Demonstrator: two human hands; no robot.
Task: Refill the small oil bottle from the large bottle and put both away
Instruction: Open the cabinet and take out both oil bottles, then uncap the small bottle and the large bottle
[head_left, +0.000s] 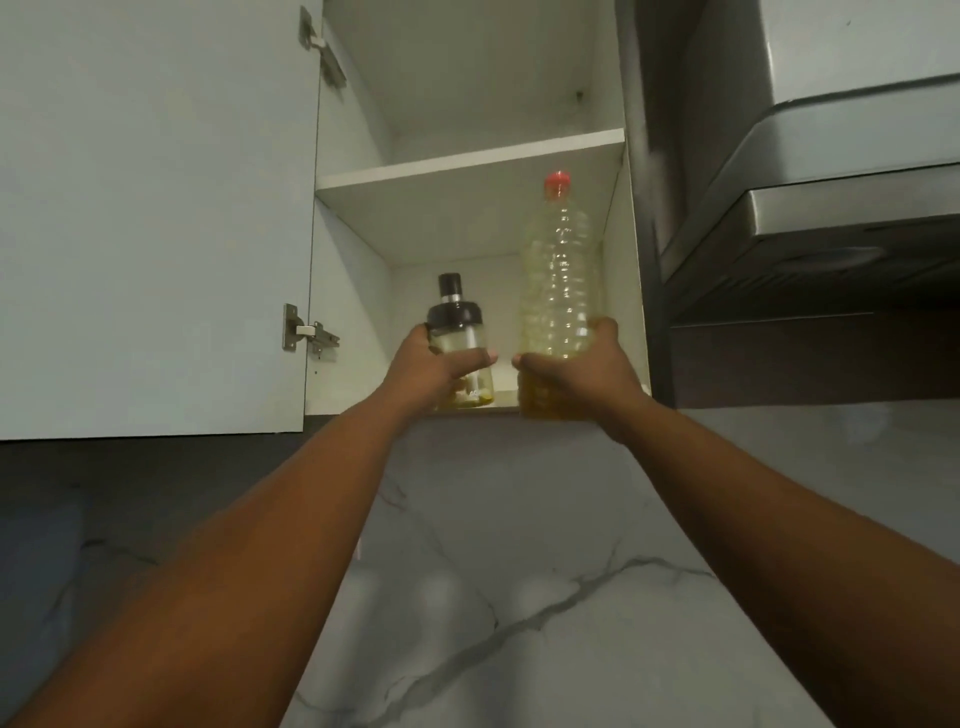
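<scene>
Both arms reach up into an open wall cabinet. My left hand (434, 366) grips the small oil bottle (460, 332), a clear glass one with a black cap and a little yellow oil at its bottom, at the front edge of the lower shelf (506, 409). My right hand (576, 366) grips the large plastic bottle (560, 270) near its base. This bottle has a red cap and yellow oil only in its lowest part. It stands upright to the right of the small bottle, close to the cabinet's right wall.
The cabinet door (156, 218) hangs open to the left on two metal hinges. An upper shelf (467, 163) sits above the bottles. A grey range hood (831, 182) juts out at the right. Marble-patterned wall (519, 571) lies below.
</scene>
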